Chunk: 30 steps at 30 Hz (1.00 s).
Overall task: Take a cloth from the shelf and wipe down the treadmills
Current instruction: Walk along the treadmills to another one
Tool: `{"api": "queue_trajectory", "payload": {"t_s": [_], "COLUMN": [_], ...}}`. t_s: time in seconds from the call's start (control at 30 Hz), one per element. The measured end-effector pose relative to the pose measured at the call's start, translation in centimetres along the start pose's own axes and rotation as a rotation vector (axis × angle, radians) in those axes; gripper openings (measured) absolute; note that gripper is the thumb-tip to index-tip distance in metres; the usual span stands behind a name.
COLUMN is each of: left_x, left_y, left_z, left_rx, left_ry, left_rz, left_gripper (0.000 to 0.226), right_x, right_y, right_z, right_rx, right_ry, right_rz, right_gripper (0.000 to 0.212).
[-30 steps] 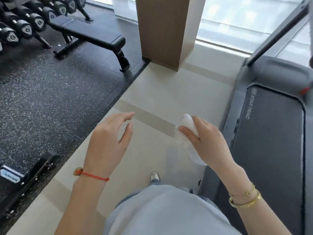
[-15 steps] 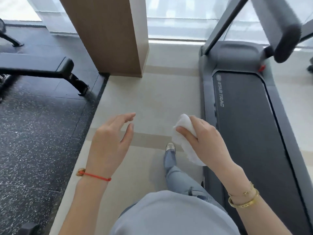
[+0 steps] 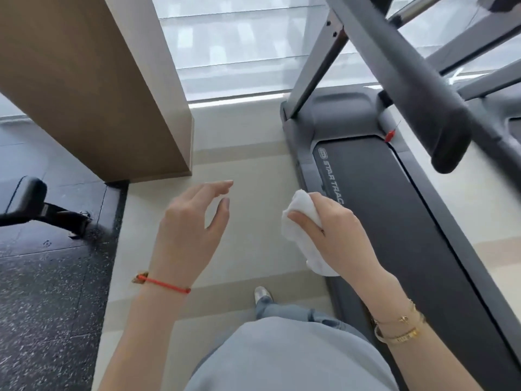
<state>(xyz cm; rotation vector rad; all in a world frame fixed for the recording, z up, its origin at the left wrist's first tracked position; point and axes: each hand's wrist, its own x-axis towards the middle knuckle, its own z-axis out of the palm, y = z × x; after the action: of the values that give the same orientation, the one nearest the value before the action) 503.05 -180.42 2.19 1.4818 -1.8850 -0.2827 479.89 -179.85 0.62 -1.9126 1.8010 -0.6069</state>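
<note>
A grey treadmill with a dark belt lies on the right, running from the window towards me. Its padded handrail crosses above the belt at the upper right. My right hand grips a crumpled white cloth in the air, over the treadmill's left edge. My left hand hovers over the beige floor to the left of the cloth, with relaxed fingers and nothing in it.
A wooden pillar stands at the upper left, in front of a window. A black weight bench sits on speckled black rubber flooring at the left. My foot is on the beige floor beside the treadmill.
My view has swung right and I have stepped forward: the dumbbell rack left the view, and the treadmill and its handrail came closer. Both hands keep their pose.
</note>
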Motion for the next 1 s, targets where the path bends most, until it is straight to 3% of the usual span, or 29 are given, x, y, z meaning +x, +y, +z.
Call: {"api": "queue_trajectory", "payload": {"t_s": [0.33,0.53,1.0], "left_x": [15.5,25.0,40.4], "left_y": [-3.6,-4.9,-2.1], "left_z": [4.4,7.4,15.0], "left_rx": [-0.125,-0.206,-0.385], "left_ry": [-0.093,-0.227,-0.5], "left_rz": [0.16,0.315,0.739], "left_gripper": [0.021,0.022,0.023], "right_x": [11.8,17.7,24.7], "right_y": [0.2,0.5,0.0], "right_z": [-1.2,-1.5,-3.8], "right_rx": [-0.022,-0.062,-0.06], "right_ry": [0.104,0.216,0.698], "right_rz": [0.149,0.297,0.519], "right_gripper": [0.044,0.044,0.042]}}
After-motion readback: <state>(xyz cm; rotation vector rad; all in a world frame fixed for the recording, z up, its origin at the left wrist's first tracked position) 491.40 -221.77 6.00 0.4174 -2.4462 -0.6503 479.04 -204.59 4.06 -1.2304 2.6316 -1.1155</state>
